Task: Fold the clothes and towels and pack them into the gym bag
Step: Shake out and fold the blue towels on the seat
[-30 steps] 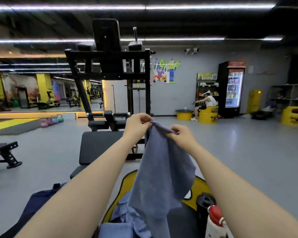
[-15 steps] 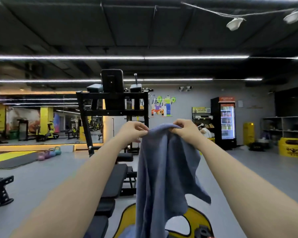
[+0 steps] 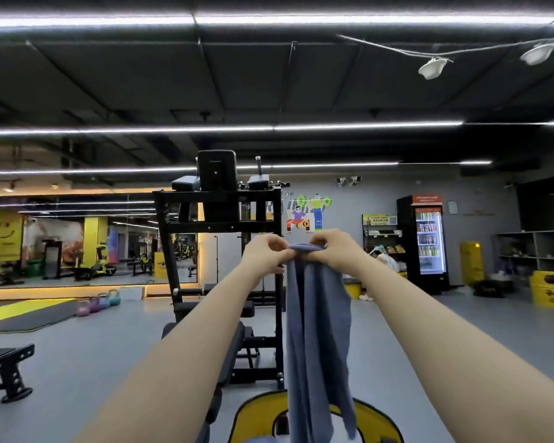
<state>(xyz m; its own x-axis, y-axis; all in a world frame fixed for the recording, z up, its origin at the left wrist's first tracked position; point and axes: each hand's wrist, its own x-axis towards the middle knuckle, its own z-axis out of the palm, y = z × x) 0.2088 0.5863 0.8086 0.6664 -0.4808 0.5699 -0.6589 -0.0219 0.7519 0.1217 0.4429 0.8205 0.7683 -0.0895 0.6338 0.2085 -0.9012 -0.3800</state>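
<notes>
At arm's length: L hand (image 3: pixel 264 254) & R hand (image 3: pixel 333 247) fingers pinch blue towel (image 3: pixel 317 314) top, hanging; no legible writing.

Black weight machine (image 3: pixel 219 219) at centre of a gym floor, flat bench (image 3: pixel 5 367) at left, coloured kettlebells (image 3: pixel 98 303) by a mirrored wall, lit drinks fridge (image 3: pixel 427 241) at right, yellow crate (image 3: pixel 552 290) beyond, strip lights (image 3: pixel 221 129) overhead.
</notes>
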